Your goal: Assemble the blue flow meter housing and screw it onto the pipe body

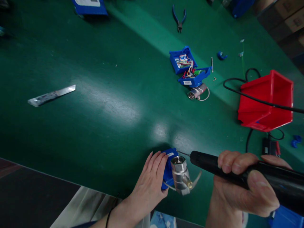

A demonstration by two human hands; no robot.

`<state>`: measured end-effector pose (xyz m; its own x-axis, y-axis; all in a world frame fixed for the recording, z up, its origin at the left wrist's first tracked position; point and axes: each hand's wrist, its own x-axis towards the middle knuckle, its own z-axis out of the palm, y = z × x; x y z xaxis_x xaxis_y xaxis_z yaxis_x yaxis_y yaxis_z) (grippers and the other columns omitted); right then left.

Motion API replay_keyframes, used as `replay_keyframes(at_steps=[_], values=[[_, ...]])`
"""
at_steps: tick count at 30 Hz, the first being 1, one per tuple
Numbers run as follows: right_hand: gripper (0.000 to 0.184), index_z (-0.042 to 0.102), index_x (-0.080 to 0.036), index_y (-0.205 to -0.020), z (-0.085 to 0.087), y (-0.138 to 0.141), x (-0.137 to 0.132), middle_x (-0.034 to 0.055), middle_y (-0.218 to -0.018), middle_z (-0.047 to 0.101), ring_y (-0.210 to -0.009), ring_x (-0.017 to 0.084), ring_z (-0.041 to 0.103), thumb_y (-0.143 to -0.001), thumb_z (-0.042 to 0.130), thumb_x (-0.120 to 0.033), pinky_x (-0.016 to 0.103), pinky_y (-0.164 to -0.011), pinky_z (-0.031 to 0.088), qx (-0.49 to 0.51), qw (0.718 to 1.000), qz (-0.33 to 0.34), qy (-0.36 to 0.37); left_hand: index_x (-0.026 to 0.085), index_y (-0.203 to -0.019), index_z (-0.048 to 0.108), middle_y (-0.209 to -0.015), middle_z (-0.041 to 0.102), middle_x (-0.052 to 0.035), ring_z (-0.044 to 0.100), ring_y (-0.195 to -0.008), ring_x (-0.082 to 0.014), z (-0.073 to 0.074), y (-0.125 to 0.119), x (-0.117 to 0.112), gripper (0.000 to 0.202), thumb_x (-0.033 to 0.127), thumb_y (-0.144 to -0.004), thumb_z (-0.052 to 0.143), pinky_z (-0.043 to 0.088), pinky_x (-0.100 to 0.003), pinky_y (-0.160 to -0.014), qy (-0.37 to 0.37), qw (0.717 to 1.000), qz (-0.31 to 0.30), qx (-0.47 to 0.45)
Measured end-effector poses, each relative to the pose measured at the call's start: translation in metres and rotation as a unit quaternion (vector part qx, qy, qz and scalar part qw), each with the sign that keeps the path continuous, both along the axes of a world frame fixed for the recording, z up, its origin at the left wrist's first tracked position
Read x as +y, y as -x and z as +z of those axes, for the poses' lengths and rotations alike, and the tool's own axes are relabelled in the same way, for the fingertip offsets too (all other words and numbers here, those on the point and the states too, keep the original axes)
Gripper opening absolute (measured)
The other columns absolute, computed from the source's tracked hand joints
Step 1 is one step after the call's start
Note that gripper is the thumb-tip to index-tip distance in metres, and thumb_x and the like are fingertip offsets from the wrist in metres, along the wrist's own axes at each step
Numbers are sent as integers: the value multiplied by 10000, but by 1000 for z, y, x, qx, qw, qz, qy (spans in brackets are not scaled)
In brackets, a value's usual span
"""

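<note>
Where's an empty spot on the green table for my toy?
The widest bare stretch of the table lies between the silver strip, the opened blue box and the left hand on the blue valve. It is crowded by the red bin and around the right hand holding the screwdriver.

Head-worn view, looking steeply down, close over green table (95, 110)

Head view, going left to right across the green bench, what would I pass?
Silver strip → left hand → valve → right hand gripping the screwdriver.
</note>
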<state>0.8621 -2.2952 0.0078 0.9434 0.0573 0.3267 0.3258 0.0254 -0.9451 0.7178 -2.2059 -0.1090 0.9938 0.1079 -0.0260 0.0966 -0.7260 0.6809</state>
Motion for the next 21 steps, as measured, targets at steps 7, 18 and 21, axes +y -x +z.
replay_keyframes(at_steps=[7, 18, 21], values=[[294, 472, -210, -955, -4, -2, 0, -88, -543, 519, -397, 103, 404, -665, 471, -163, 268, -411, 360, -14, 1000, 7, -7, 47, -1370, 282, -1339, 454, -196, 383, -1286, -333, -1, 1, 0, 815, 147, -622, 589, 360, -562, -1090, 4, 1000, -2, -4], [309, 481, -203, -972, -9, -3, -3, -81, -553, 516, -404, 98, 400, -668, 464, -150, 259, -424, 353, -19, 1000, 7, -22, 54, -1363, 293, -1344, 447, -189, 372, -1292, -330, 0, 0, -1, 814, 132, -607, 586, 356, -551, -1097, 13, 1000, -2, 10], [307, 482, -196, -979, -12, -4, -6, -75, -558, 523, -404, 97, 405, -675, 470, -151, 257, -419, 351, -36, 999, 17, -24, 55, -1366, 290, -1354, 436, -188, 353, -1306, -328, 1, 0, 0, 813, 126, -608, 577, 349, -548, -1103, 18, 1000, -2, 13]])
